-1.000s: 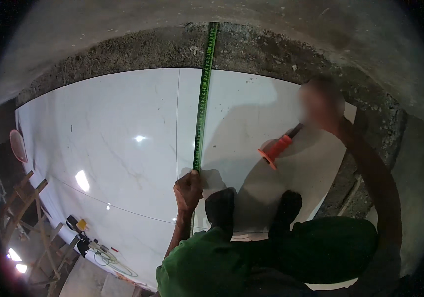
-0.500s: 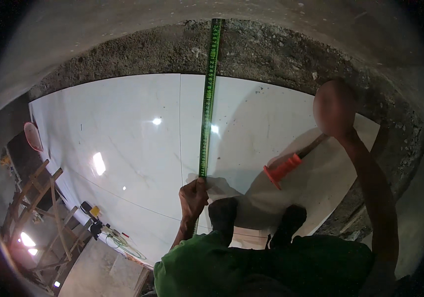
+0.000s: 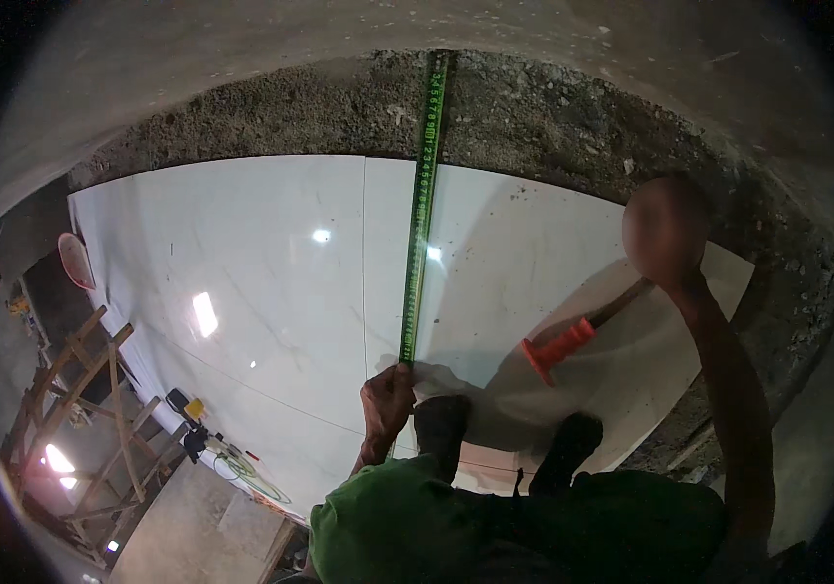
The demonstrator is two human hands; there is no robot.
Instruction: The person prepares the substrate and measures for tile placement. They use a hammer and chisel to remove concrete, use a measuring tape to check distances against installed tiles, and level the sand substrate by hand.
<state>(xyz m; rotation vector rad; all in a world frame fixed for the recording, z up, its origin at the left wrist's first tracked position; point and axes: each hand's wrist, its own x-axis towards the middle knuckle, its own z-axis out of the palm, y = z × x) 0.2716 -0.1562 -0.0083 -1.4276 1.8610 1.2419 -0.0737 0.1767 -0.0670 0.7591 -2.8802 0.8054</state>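
My left hand (image 3: 389, 398) pinches a green tape measure blade (image 3: 424, 185), thumb on top, close to my left foot. The blade runs straight away from me over white marbled tiles (image 3: 271, 234), crosses a strip of rough ground and reaches the base of the far wall. A chisel with an orange-red guarded grip (image 3: 561, 348) is over the right-hand tile, its dark shank pointing up toward my right hand (image 3: 668, 232). A round blur covers that hand, so its fingers are hidden and I cannot tell whether it touches the shank. My dark-covered feet (image 3: 441, 428) are on the tiles.
Rough rubbly ground (image 3: 271, 122) lies between the tiles and the grey wall (image 3: 339, 29). Wooden trestle framing (image 3: 86, 389) stands at the left. A pink basin (image 3: 75, 261) sits by the tiles' left edge. Lower down are a yellow-and-black item (image 3: 188, 404) and a coiled light-green line (image 3: 246, 475).
The whole view has shifted slightly, so everything sits a little lower and to the right. My left hand keeps its pinch on the blade; the chisel and right hand stay about where they were.
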